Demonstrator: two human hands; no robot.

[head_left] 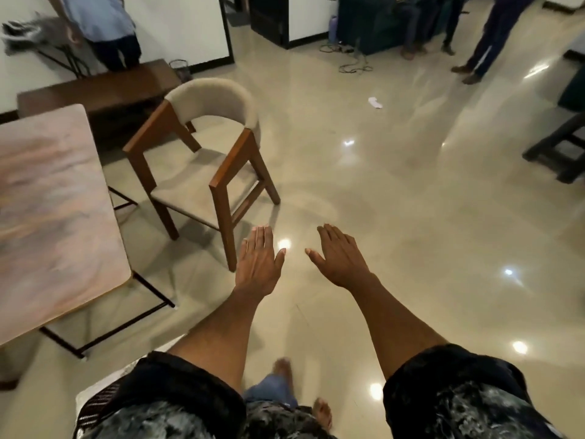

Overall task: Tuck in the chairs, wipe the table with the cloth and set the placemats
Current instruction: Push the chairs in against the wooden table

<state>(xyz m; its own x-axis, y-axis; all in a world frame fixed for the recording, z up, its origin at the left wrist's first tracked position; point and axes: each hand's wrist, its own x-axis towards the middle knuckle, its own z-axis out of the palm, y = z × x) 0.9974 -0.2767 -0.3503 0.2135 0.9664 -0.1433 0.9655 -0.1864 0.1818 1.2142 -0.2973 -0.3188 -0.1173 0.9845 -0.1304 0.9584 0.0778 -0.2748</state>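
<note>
I am looking down at my two bare forearms stretched out over a glossy beige floor (411,191). My left hand (258,264) and right hand (340,258) are both palm-down with fingers straight, holding nothing and touching nothing. Just beyond my left hand stands a wooden chair (202,153) with a curved beige backrest, pulled away from the table (53,210) at my left, its seat facing the table. The pinkish marbled tabletop rests on a thin black frame. A white scrap (375,103) lies on the floor farther off.
</note>
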